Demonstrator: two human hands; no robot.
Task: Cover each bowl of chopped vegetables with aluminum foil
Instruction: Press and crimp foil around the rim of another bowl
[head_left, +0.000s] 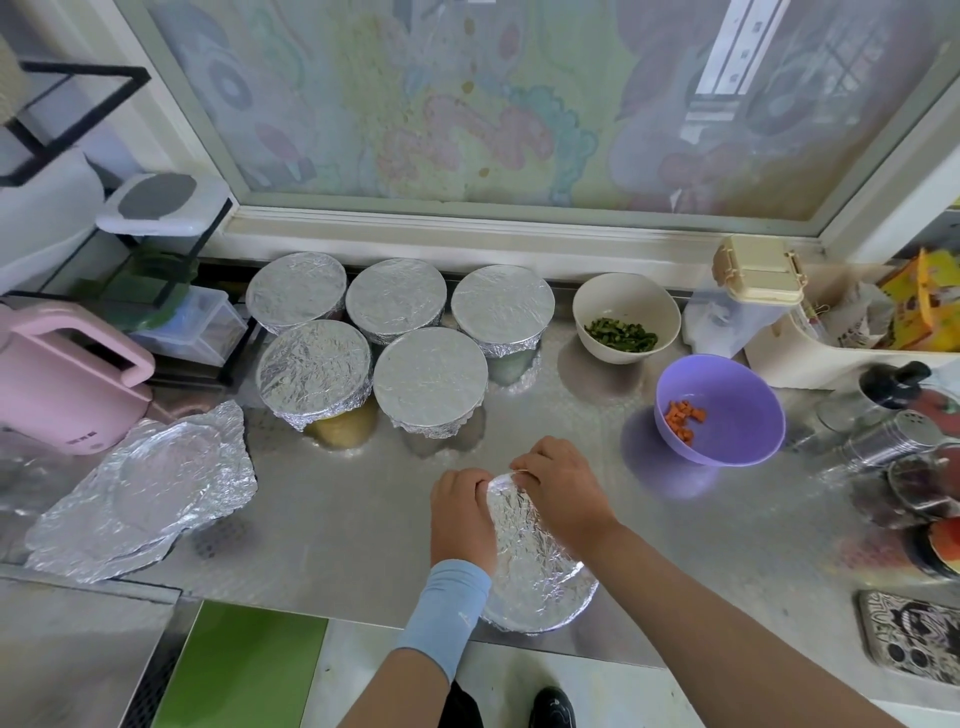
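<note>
Steel counter (332, 519) runs under everything. Loose foil sheets (145, 488) lie well off to the left of the left hand (460, 514), beside a pink kettle (62, 374). Five foil-covered bowls (430, 379) sit in a cluster beyond both hands, toward the window. Purple bowl (727, 431) w/ carrot bits is beyond & to the right of the right hand (563, 493), uncovered; white bowl (626, 317) w/ chopped greens is farther back on that side, also bare. The bowl in hand (535, 566) is right under both hands at the counter's near edge, foil already over the top. Both hands are curled on the foil at the far rim, fingers pinching it down. Step looks like crimping the edge. Next prob calls for working round the rim, then a fresh sheet for the purple bowl.
</note>
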